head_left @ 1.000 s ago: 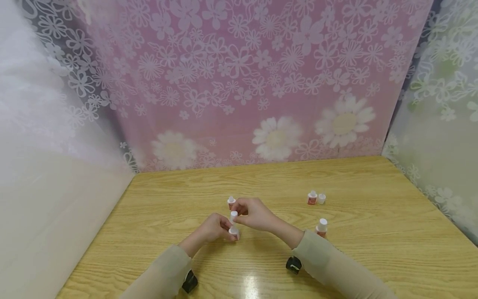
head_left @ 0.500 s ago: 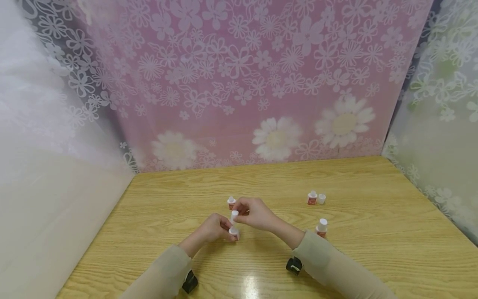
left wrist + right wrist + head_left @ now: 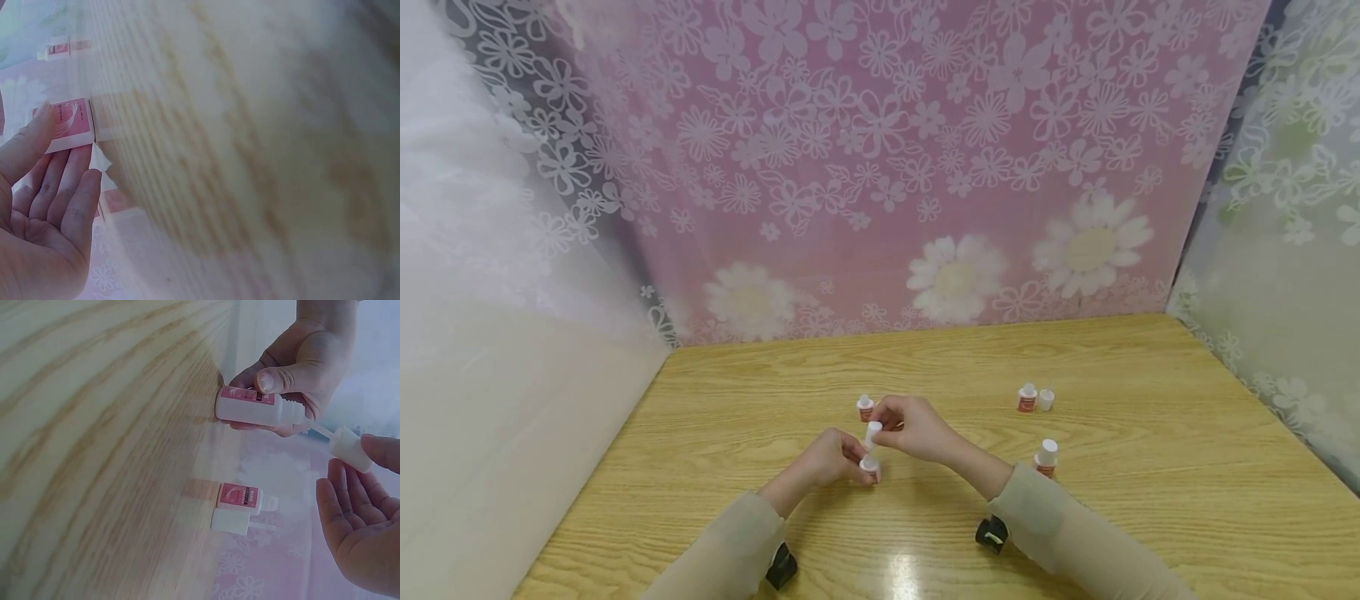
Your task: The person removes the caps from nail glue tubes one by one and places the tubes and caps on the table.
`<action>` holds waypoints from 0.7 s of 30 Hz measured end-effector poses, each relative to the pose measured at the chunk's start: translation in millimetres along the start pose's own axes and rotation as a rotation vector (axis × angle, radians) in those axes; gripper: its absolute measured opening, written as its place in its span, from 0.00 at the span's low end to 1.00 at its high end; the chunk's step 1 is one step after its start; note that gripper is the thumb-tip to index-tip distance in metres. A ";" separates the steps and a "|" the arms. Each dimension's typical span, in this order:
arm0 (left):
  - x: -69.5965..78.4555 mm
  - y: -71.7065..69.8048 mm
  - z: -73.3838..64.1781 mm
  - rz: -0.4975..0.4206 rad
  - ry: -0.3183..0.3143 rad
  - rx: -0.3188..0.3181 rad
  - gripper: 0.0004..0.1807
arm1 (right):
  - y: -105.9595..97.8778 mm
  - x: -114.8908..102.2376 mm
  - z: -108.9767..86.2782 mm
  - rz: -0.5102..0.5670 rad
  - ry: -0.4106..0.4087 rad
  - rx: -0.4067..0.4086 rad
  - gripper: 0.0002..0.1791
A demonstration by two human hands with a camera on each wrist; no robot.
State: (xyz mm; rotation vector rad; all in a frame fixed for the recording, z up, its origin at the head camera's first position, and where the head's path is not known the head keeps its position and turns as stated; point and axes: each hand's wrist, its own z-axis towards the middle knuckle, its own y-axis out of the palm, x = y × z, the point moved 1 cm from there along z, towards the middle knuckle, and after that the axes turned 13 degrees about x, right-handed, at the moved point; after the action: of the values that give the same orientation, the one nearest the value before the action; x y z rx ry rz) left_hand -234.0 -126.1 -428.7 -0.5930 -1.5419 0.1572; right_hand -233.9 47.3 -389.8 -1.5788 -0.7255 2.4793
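My left hand (image 3: 833, 458) holds a small white bottle (image 3: 250, 407) with a red label upright at the tabletop, thumb on one side and fingers behind. Between thumb and fingertips, my right hand (image 3: 913, 429) pinches a white cap (image 3: 350, 449) just above that bottle. A thin stem (image 3: 322, 429) runs from the cap down to the bottle's neck, and the cap is tilted a little. In the left wrist view the thumb lies over the label of the held bottle (image 3: 72, 125), whose neck is hidden there.
An uncapped bottle (image 3: 866, 407) stands just behind my hands. Farther right stand another uncapped bottle (image 3: 1027, 398), with a loose cap (image 3: 1047, 400) beside it, and a capped bottle (image 3: 1047, 457) nearer to me. Patterned curtains (image 3: 925, 167) border the wooden table (image 3: 737, 392).
The cap in my right hand has shifted slightly to the right and tilted a bit more over the bottle. My left hand and the held bottle have stayed in place.
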 end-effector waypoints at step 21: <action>-1.9 0.0 1.6 -0.020 -0.002 -0.012 0.07 | -14.7 15.4 -3.4 0.281 0.218 0.099 0.15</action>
State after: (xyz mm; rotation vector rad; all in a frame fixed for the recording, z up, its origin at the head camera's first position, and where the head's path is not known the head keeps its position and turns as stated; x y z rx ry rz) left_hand -235.6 -126.5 -430.6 -0.5866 -1.5509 0.1337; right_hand -240.2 66.6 -397.0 -1.9912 -0.3655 2.4193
